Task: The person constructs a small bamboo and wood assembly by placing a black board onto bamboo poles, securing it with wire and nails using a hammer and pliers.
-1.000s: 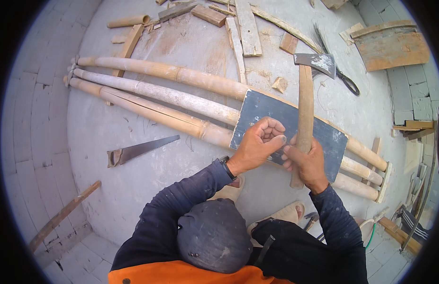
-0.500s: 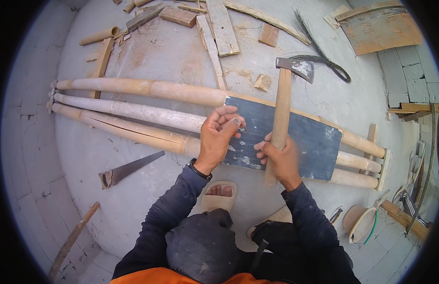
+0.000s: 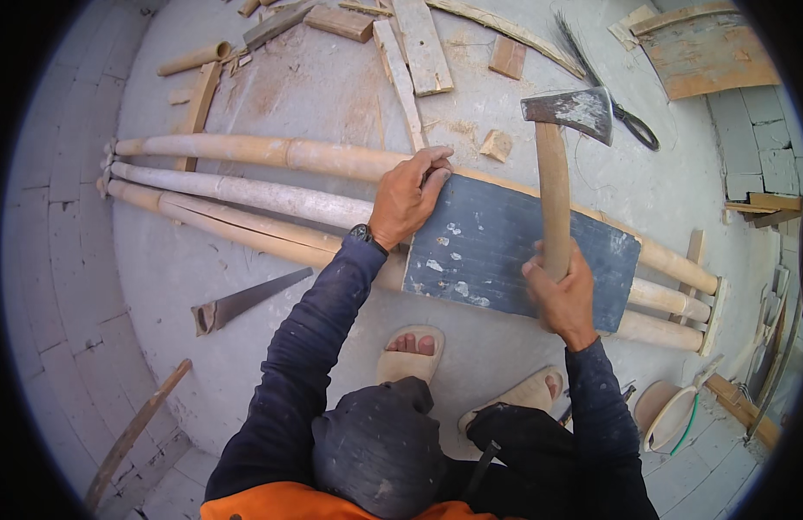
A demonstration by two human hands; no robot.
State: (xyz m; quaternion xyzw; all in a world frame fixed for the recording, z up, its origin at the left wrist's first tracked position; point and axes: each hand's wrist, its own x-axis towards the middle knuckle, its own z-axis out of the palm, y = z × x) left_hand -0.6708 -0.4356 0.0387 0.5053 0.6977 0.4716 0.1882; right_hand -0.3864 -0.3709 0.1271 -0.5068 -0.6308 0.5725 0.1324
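Observation:
My right hand (image 3: 563,290) is closed round the wooden handle of a hatchet (image 3: 555,186). Its worn metal head is raised beyond the far edge of a dark blue-grey board (image 3: 514,251) with pale paint spots. That board lies across three bamboo poles (image 3: 271,192). At the board's far left corner, my left hand (image 3: 410,195) has its fingertips pinched together and pressed down. Whatever sits between those fingertips is hidden from this view.
A handsaw (image 3: 250,301) lies on the floor left of my feet. Wood offcuts (image 3: 423,48) and a bundle of black strands (image 3: 631,126) lie beyond the poles. To the lower right is a round pale container (image 3: 666,418); at the lower left, a curved stick (image 3: 141,433).
My left hand has moved from above the board to its far left corner; the thin dark thing at its fingertips no longer shows. My right hand has shifted right, gripping the hatchet lower.

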